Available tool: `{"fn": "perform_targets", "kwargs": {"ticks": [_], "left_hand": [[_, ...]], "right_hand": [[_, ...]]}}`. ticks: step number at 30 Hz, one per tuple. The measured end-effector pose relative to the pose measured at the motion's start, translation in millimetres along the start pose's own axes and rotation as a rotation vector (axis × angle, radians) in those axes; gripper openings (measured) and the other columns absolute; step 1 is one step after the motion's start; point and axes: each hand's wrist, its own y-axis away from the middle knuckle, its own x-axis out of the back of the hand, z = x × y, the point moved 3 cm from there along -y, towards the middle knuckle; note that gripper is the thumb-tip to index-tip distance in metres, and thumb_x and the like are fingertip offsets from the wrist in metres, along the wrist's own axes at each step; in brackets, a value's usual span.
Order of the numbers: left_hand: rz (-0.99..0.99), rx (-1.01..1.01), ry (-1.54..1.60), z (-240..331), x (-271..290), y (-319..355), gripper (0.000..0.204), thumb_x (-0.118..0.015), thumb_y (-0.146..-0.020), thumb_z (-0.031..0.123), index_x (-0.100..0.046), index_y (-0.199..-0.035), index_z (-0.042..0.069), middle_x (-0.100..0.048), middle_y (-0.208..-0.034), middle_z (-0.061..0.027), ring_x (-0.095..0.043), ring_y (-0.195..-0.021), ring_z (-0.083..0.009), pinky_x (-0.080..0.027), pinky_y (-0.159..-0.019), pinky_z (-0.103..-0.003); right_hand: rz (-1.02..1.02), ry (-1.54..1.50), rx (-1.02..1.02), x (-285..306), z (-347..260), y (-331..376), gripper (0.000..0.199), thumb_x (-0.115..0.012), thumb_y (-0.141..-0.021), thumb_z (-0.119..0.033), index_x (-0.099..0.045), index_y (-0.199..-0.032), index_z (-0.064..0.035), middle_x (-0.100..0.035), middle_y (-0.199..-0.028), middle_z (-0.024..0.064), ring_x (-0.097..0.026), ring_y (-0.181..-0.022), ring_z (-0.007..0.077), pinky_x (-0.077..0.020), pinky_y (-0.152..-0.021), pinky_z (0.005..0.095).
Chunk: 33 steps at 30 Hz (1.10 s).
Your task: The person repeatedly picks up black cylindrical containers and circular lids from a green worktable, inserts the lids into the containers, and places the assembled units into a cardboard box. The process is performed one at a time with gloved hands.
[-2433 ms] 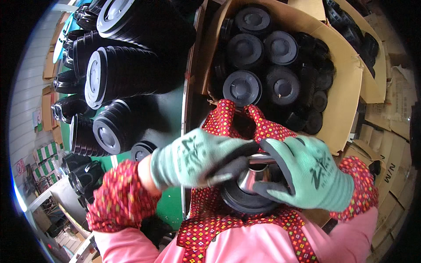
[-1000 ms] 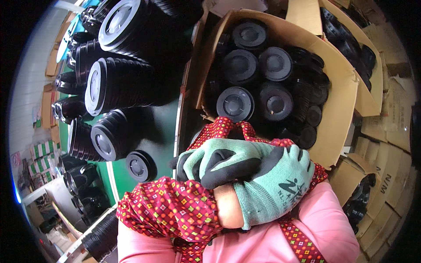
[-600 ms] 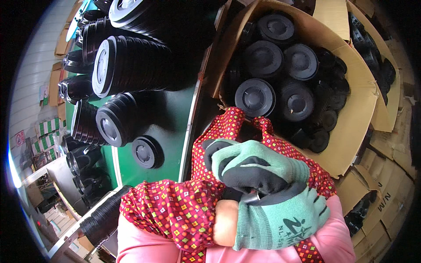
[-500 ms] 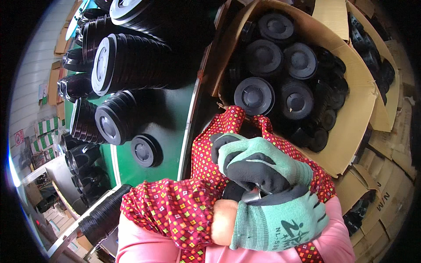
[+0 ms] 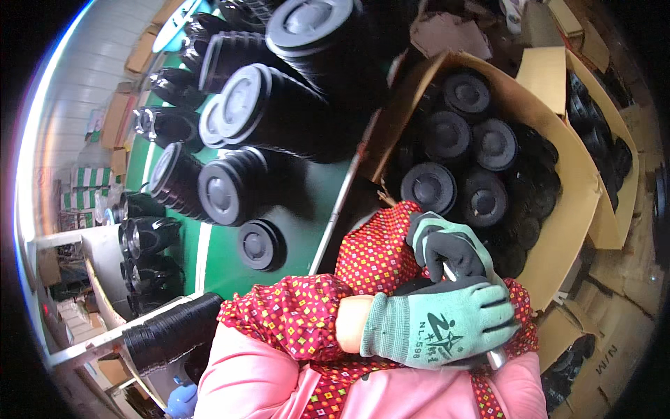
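Note:
Both hands wear pale green gloves with dark grey palms, close together before my chest. My left hand, its back upward, closes over a slim silver metal rod; one end sticks out below the fingers, and the middle is hidden. Just beyond it, my right hand has its fingers curled near the rod's upper end. Whatever those fingers hold is covered. Something dark shows between the hands, too hidden to name. Nearest to them is a carton with stacks of black round plastic parts.
Left lies a green-topped table with tall stacks of black round parts and a single low black round piece. A long black stack lies by its near end. Another carton stands far right.
The view has shifted, so table and carton sit further right and lower. My right hand has moved up and away from me; the rod's silver end now shows beneath the left hand.

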Motion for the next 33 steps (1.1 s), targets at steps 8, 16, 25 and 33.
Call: {"fn": "perform_targets", "kwargs": {"ticks": [8,16,25,33], "left_hand": [[-0.138,0.112,0.027,13,-13,-12,0.033,-0.065,-0.091,0.040,-0.063,-0.098,0.009,-0.062,-0.094,-0.0083,-0.064,-0.086,-0.0264,-0.052,-0.078,-0.041],[-0.027,0.067,0.281,6,1,-3,0.020,-0.066,-0.089,0.036,-0.065,-0.094,0.017,-0.060,-0.085,-0.0016,-0.062,-0.078,-0.0217,-0.050,-0.068,-0.038],[0.003,-0.134,0.475,13,19,17,0.019,-0.062,-0.097,0.028,-0.065,-0.085,0.014,-0.064,-0.085,-0.0052,-0.067,-0.079,-0.0261,-0.055,-0.073,-0.040],[0.020,-0.081,0.413,15,31,16,0.027,-0.074,-0.091,0.032,-0.069,-0.088,0.006,-0.065,-0.091,-0.0137,-0.067,-0.087,-0.0353,-0.055,-0.079,-0.045]], "right_hand": [[-0.033,-0.014,0.286,-12,-24,-41,0.042,-0.056,-0.088,-0.044,-0.055,-0.064,-0.0089,-0.065,-0.074,0.0074,-0.057,-0.077,0.0301,-0.0437,-0.077,0.0425],[-0.044,0.039,0.207,-10,-3,-27,0.037,-0.058,-0.089,-0.039,-0.062,-0.077,-0.0048,-0.060,-0.082,0.0112,-0.054,-0.081,0.0338,-0.0407,-0.080,0.0475],[0.277,0.384,0.235,-21,-24,10,0.028,-0.069,-0.090,-0.006,-0.060,-0.116,0.0007,-0.064,-0.102,0.0184,-0.061,-0.089,0.0387,-0.0474,-0.085,0.0538],[0.339,0.493,0.131,-26,-19,17,0.020,-0.062,-0.101,-0.004,-0.062,-0.121,0.0025,-0.066,-0.120,0.0221,-0.064,-0.115,0.0396,-0.0487,-0.108,0.0503]]}}
